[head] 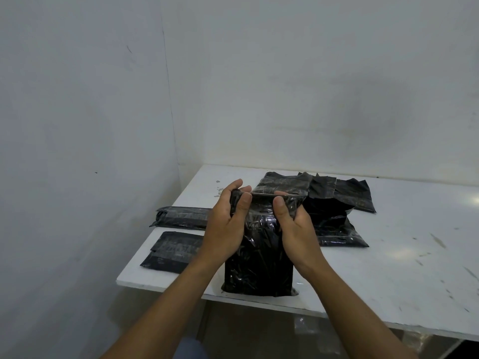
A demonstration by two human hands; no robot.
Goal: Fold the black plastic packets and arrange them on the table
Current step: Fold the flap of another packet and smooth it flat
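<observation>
Your left hand and right hand both pinch the upright black packet's top edge between them, its base on the worktop.

A white tabletop is set in the room's corner, its far edge against the back wall and its left edge near the left wall. Both walls are painted pale grey-white and faintly marked. The tabletop is scuffed, with glare caught at its right edge. A glossy floor is glimpsed below its near edge.
</observation>
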